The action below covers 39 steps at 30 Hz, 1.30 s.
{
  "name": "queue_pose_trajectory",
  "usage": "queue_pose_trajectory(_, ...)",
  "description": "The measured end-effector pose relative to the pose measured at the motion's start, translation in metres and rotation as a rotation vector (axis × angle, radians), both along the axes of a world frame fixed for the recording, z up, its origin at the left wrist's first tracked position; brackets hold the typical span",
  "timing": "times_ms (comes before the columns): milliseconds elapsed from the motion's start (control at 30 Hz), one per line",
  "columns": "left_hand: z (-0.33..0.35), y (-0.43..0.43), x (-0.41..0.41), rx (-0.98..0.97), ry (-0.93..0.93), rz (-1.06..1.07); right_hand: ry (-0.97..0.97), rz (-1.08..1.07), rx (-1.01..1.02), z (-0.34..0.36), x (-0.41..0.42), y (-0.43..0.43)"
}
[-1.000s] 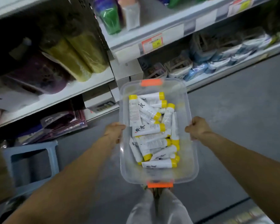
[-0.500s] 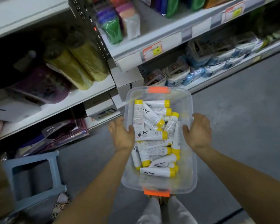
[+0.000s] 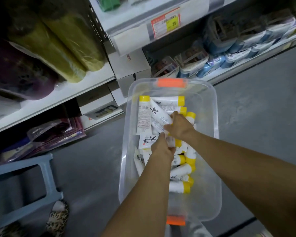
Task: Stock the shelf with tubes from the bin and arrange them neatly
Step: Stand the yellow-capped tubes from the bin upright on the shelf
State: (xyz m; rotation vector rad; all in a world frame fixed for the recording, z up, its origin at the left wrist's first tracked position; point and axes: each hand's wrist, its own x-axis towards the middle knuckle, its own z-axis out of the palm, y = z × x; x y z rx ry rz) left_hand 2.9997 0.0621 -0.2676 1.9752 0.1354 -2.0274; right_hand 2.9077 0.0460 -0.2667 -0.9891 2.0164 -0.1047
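We're keeping the clear bin (image 3: 214, 117) low and right in front of us. Its near end is prob. resting on our knees, which is leaving both hands free to dig. The tubes (image 3: 144, 115), white w/ yellow caps, are all lying jumbled inside it, crossing at every angle; none are sitting on a shelf yet.

Our left hand (image 3: 162, 148) is curling round one tube mid-pile, just by its cap. Our right hand (image 3: 180, 128) is lying just beyond it, fingers bent down over a few tubes. Its back is hiding the fingertips, so we can't tell if it's gripping or only pressing. The hands are sitting close together, likely bc we're gathering several tubes per trip.

A white shelf (image 3: 72, 89) is running along far left w/ green rolls (image 3: 58, 45) on it. A blue stool (image 3: 24, 185) is standing near left on the floor.
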Motion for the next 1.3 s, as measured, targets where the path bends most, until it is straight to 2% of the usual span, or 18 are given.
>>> queue_pose_trajectory(167, 0.002, 0.002, 0.005, 0.004, -0.038, -0.061, 0.022, 0.075, -0.003, -0.001, 0.0, -0.005)
queue_pose_trajectory(267, 0.022, 0.009, 0.024, -0.084, -0.035, -0.136, -0.16, -0.092, 0.074, 0.016, -0.004, 0.002)
queue_pose_trajectory(367, 0.051, 0.014, 0.048, -0.19, -0.03, -0.295, -0.333, -0.26, 0.137, 0.052, -0.006, 0.018)
queue_pose_trajectory(533, 0.104, 0.004, 0.084, -0.41, 0.048, -0.474, -0.531, -0.459, 0.133, 0.108, 0.003, 0.052)
queue_pose_trajectory(700, 0.152, -0.023, 0.133, -0.567, 0.096, -0.61, -0.755, -0.697, -0.074, 0.151, 0.045, 0.07)
queue_pose_trajectory(867, 0.208, -0.051, 0.197, -0.707, 0.133, -0.708, -0.827, -0.859, -0.353, 0.199, 0.114, 0.071)
queue_pose_trajectory(1067, 0.272, -0.071, 0.263, -0.942, 0.109, -0.754, -0.77, -0.866, -0.582, 0.258, 0.183, 0.068)
queue_pose_trajectory(1300, 0.331, -0.1, 0.304, -1.107, 0.089, -0.695, -0.713, -0.735, -0.721, 0.319, 0.213, 0.036)
